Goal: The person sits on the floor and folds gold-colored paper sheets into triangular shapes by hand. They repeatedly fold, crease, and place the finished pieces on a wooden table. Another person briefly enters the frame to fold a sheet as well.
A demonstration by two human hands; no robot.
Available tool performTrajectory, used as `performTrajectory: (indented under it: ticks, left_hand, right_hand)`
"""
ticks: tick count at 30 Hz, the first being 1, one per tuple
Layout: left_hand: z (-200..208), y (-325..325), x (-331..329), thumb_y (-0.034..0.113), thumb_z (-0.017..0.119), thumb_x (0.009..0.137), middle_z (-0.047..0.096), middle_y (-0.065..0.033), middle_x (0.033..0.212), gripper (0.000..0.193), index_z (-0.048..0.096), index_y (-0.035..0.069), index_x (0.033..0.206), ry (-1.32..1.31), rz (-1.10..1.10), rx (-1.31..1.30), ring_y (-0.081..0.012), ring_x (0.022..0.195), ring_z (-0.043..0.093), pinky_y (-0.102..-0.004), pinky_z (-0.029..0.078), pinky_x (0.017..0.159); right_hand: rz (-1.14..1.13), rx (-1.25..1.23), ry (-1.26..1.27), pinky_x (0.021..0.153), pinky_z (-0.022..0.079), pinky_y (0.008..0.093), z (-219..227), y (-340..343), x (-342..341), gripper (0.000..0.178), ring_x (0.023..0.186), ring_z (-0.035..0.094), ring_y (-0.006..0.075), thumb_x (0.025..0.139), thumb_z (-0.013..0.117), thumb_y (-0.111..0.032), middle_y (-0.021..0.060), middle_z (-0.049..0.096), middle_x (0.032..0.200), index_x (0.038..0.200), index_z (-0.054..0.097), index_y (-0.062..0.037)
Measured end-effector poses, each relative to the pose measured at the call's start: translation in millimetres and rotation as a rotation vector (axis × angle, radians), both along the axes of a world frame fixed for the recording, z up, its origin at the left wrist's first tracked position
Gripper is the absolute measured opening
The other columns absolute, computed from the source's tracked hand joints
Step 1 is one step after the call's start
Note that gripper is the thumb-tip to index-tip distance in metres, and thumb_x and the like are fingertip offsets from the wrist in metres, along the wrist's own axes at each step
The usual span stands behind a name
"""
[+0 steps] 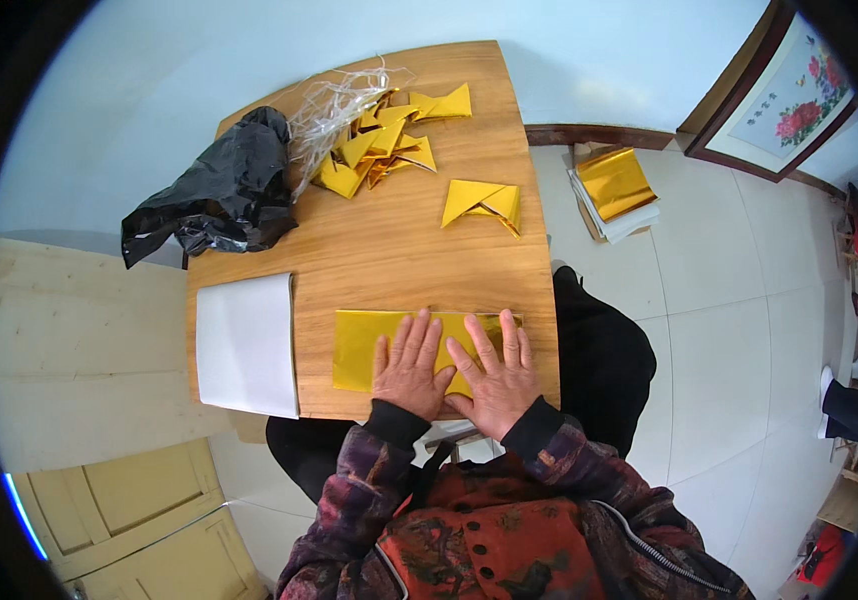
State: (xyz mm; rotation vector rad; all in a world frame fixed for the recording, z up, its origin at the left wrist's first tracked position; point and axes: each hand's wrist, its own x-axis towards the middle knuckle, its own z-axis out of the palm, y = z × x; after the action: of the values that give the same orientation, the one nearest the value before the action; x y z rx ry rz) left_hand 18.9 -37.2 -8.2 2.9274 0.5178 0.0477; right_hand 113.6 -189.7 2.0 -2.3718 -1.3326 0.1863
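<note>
A strip of folded gold foil paper (354,350) lies lengthwise near the front edge of the wooden table (369,260). Flat on its middle rests my left hand (412,368), fingers stretched out. My right hand (499,375) presses on the strip's right part with spread fingers, its thumb close to the left one. Both palms hide much of the paper's lower edge. Beyond the strip, toward the right edge, sits one folded gold paper piece (484,203). Several similar folded gold pieces (379,140) are heaped farther back.
At the table's left front lies a stack of white sheets (247,345). A crumpled black plastic bag (234,185) and tangled clear strings (334,108) are behind it. On the floor at right, gold foil sheets (617,185) top a pile. A framed flower picture (789,100) leans against the wall.
</note>
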Motion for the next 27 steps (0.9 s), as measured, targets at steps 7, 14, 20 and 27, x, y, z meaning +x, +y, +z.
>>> performTrajectory:
  ticks: [7, 14, 20, 27]
  left_hand:
    - [-2, 35, -23, 0.046, 0.067, 0.081, 0.027, -0.0117, 0.159, 0.086, 0.033, 0.011, 0.151, 0.044, 0.186, -0.024, -0.0312, 0.147, 0.022, -0.051, 0.015, 0.117]
    - [0, 51, -31, 0.055, 0.062, 0.083, 0.026, -0.0138, 0.158, 0.086, 0.032, 0.01, 0.151, 0.054, 0.245, 0.026, -0.0337, 0.147, 0.02, -0.0504, 0.012, 0.118]
    - [-4, 52, -33, 0.058, 0.06, 0.083, 0.025, -0.013, 0.159, 0.088, 0.031, 0.012, 0.152, 0.041, 0.233, 0.035, -0.033, 0.147, 0.019, -0.0513, 0.011, 0.118]
    - [-2, 76, -21, 0.067, 0.055, 0.082, 0.027, -0.0092, 0.159, 0.089, 0.033, 0.015, 0.151, 0.013, 0.076, -0.004, -0.0331, 0.147, 0.02, -0.0561, 0.01, 0.116]
  right_hand:
    - [0.029, -0.022, 0.11, 0.114, 0.017, 0.0575, 5, -3, 6, 0.087, 0.145, 0.012, 0.0463, 0.073, 0.076, -0.049, 0.013, 0.023, 0.158, 0.146, 0.04, -0.0187]
    - [-0.001, -0.083, 0.131, 0.115, 0.014, 0.0582, 4, -15, 16, 0.089, 0.145, 0.01, 0.0468, 0.072, 0.074, -0.053, 0.0148, 0.021, 0.159, 0.147, 0.04, -0.0188]
    - [-0.115, -0.203, 0.115, 0.112, 0.012, 0.0642, 15, -40, 39, 0.097, 0.146, 0.011, 0.045, 0.069, 0.078, -0.05, 0.0138, 0.018, 0.16, 0.149, 0.035, -0.0156]
    - [0.223, -0.024, 0.1, 0.117, 0.016, 0.0511, 23, -43, 32, 0.089, 0.146, 0.023, 0.0325, 0.073, 0.072, -0.049, 0.0111, 0.032, 0.155, 0.144, 0.041, -0.0056]
